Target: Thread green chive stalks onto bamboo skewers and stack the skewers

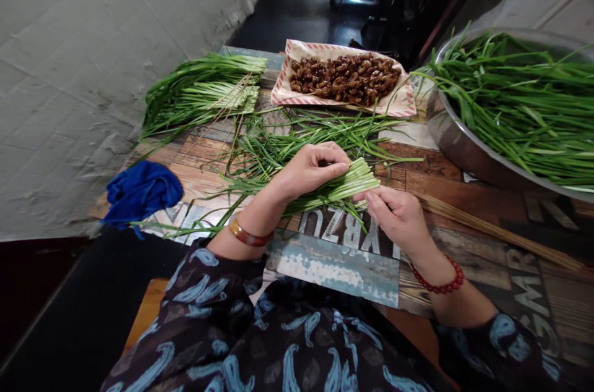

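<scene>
A flat bundle of garlic chives [355, 182] lies across my left hand [318, 166], its pale cut ends fanned side by side toward the right. My left thumb presses on the stems from above while the other fingers are largely hidden. At the lower edge of those pale ends, my right hand [394, 213] is closed in a pinch; whatever sits between its fingertips is too small to make out. Loose chives [297, 141] are strewn over the table just beyond and left of my hands.
Bundled chives [208, 89] with thin skewers on them lie at back left. A paper-lined tray [281, 92] holds brown glossy food. To the right stand a metal basin [457, 144] full of chives and a bunch of bamboo skewers [492, 228]. A blue cloth [143, 191] lies left, beside the wall.
</scene>
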### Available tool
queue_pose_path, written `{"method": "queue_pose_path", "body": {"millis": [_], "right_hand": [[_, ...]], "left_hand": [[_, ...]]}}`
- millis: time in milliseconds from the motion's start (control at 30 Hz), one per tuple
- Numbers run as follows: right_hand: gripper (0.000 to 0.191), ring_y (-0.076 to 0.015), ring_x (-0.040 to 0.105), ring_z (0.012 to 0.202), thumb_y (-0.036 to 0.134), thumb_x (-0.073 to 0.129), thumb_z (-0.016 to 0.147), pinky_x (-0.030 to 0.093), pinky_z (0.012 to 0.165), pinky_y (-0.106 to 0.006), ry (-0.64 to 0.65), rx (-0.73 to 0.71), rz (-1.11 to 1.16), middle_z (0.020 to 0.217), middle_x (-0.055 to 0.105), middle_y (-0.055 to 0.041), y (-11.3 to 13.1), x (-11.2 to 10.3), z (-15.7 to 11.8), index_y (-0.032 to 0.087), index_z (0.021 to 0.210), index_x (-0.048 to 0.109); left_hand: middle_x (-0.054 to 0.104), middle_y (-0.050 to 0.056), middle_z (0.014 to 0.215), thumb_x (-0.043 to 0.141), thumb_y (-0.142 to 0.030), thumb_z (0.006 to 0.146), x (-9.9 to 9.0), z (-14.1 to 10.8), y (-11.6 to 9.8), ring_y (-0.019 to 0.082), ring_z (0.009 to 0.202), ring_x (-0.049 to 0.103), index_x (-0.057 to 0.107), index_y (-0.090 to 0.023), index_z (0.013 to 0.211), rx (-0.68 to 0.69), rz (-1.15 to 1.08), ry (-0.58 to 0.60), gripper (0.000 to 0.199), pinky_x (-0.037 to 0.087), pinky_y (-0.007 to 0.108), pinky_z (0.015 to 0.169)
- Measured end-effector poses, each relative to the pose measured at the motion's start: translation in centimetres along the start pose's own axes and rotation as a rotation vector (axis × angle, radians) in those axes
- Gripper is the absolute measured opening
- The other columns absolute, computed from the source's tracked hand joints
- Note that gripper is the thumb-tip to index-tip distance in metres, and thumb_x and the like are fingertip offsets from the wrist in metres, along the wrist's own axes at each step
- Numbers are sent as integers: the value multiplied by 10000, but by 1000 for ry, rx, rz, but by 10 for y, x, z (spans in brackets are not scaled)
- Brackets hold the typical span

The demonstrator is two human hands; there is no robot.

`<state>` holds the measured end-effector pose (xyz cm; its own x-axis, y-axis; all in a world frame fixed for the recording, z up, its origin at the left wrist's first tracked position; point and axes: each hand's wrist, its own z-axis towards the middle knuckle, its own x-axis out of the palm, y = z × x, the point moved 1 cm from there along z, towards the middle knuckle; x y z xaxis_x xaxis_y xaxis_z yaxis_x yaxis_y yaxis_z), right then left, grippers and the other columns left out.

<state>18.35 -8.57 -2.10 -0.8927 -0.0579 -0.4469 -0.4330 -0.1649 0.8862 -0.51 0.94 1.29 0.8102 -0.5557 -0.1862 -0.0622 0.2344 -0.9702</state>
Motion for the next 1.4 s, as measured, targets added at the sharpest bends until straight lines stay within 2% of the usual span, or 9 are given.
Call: {"method": "queue_pose_path", "body": {"millis": [133, 267, 467, 600, 733, 833, 933, 1233, 1400], "right_hand": [[306, -98, 488, 475, 336, 483, 963, 367, 474, -220, 10, 0, 21, 533, 522, 23, -1, 0, -1, 150, 904, 720], [304, -96, 485, 462, 320, 471, 970, 383, 500, -225, 14, -23, -3, 512, 506, 34, 0, -1, -1, 150, 891, 710], [295, -100, 492, 448, 280, 478, 952, 397, 527, -231, -18, -89, -122, 481, 507, 36, 4, 0, 0, 153, 824, 713], [318, -89, 467, 412, 282, 466, 948, 386, 494, -218, 23, -69, -80, 455, 497, 46, 5, 2, 2, 155, 787, 709], [324, -82, 458, 402, 286, 460, 941, 379, 472, -206, 56, -23, -14, 449, 501, 48, 4, 2, 5, 149, 780, 706], [315, -81, 463, 405, 269, 455, 932, 371, 465, -201, 49, -30, 5, 456, 514, 45, 5, 1, 7, 143, 800, 710], [300, -84, 468, 407, 246, 460, 915, 367, 467, -204, 28, -49, 0, 454, 519, 44, 5, 2, 8, 142, 792, 712], [276, -101, 520, 463, 212, 471, 899, 389, 524, -208, -10, -110, -16, 463, 548, 33, 5, 2, 7, 162, 771, 711], [269, -104, 535, 489, 216, 482, 901, 396, 551, -208, -15, -120, -11, 485, 568, 28, 3, 1, 8, 164, 755, 702]], "left_hand": [[682, 66, 883, 645, -403, 824, 2, -2, -2, 150, 791, 591, 734, -115, 889, -97, -23, 61, 308, 451, 256, 724], [558, 3, 679, 566, -439, 862, 5, -3, -3, 97, 634, 465, 671, -105, 749, -159, 7, 160, 368, 366, 209, 583], [390, -29, 576, 562, -445, 852, 7, -3, -2, 68, 554, 328, 557, -115, 599, -176, -18, 183, 416, 246, 203, 491], [476, -20, 547, 584, -451, 840, 2, -4, -3, 70, 527, 390, 624, -111, 628, -197, -2, 210, 403, 292, 197, 489], [719, 64, 769, 662, -426, 803, -14, -3, -3, 140, 690, 608, 751, -125, 883, -147, 10, -70, 324, 481, 250, 673], [743, 89, 822, 666, -424, 816, -29, -1, 0, 140, 719, 639, 752, -126, 941, -61, -12, -340, 335, 511, 270, 742], [741, 83, 804, 649, -431, 830, -38, 7, 2, 136, 702, 641, 746, -121, 955, -45, 57, -434, 348, 514, 260, 714], [736, 79, 891, 554, -175, 818, -23, 77, 13, 182, 805, 638, 768, -146, 889, 19, 945, -92, 228, 484, 293, 771], [722, 95, 918, 543, -163, 795, -14, 94, 20, 224, 874, 638, 770, -171, 930, -56, 1251, 32, 264, 479, 326, 824]]}}
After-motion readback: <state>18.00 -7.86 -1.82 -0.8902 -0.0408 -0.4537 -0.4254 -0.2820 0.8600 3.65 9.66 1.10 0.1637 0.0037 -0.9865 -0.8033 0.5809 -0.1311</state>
